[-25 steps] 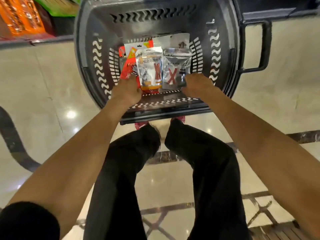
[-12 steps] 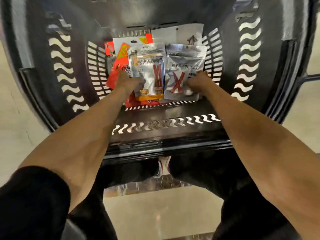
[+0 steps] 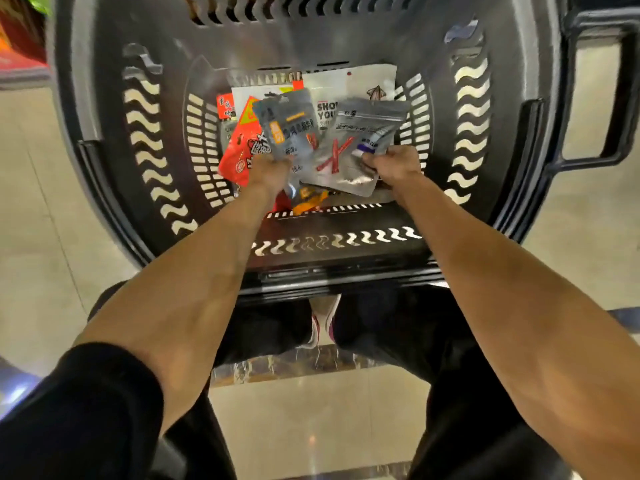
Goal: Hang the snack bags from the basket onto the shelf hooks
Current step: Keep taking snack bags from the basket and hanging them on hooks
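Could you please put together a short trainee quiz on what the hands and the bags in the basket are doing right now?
1. True or false: the left hand grips a silver snack bag with an orange label.
2. What does the right hand hold? A) nothing B) the silver bag with crossed red sticks C) a shelf hook
3. Fill in: the red bag lies inside the black ____.

Key: 1 true; 2 B; 3 basket.
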Action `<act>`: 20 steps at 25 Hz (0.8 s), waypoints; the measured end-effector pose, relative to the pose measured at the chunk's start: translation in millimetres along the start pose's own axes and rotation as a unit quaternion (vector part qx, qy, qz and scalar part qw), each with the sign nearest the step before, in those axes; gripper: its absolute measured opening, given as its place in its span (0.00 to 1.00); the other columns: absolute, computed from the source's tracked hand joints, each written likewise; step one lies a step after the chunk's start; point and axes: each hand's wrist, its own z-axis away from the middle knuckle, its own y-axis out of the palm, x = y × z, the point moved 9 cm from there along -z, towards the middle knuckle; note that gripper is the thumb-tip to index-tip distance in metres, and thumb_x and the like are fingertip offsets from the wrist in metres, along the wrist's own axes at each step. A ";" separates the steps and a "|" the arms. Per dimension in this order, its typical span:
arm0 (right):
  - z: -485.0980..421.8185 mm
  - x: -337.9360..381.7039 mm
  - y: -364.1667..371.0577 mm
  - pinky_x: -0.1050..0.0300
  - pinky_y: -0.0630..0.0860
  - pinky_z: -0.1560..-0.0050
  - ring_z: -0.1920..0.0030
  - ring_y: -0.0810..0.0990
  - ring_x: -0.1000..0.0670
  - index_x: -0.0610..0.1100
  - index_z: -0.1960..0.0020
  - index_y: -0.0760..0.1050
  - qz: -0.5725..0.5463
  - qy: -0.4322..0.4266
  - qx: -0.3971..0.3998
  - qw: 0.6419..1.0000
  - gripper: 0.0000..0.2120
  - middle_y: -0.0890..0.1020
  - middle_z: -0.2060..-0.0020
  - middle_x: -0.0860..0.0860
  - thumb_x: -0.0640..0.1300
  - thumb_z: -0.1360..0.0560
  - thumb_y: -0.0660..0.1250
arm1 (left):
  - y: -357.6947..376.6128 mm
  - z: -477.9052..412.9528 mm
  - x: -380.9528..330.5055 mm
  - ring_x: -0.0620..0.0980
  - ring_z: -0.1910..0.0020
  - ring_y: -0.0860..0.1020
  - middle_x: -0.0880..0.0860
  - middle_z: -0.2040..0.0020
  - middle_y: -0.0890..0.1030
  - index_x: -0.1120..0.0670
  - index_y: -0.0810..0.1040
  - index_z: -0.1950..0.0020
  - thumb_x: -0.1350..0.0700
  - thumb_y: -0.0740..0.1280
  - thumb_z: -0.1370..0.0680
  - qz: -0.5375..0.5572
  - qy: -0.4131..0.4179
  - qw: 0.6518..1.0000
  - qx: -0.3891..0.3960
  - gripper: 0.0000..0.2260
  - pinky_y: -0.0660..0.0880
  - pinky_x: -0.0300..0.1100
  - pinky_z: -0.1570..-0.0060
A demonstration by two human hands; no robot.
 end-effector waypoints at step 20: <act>516.9 239.1 -253.3 0.65 0.63 0.68 0.71 0.69 0.61 0.52 0.61 0.67 -0.045 -0.412 0.054 0.909 0.15 0.69 0.69 0.56 0.38 0.19 0.60 | -320.5 560.8 -178.4 0.43 0.63 0.79 0.46 0.62 0.84 0.58 0.82 0.51 0.58 0.67 0.21 0.351 0.250 0.877 -0.213 0.05 0.76 0.39 0.60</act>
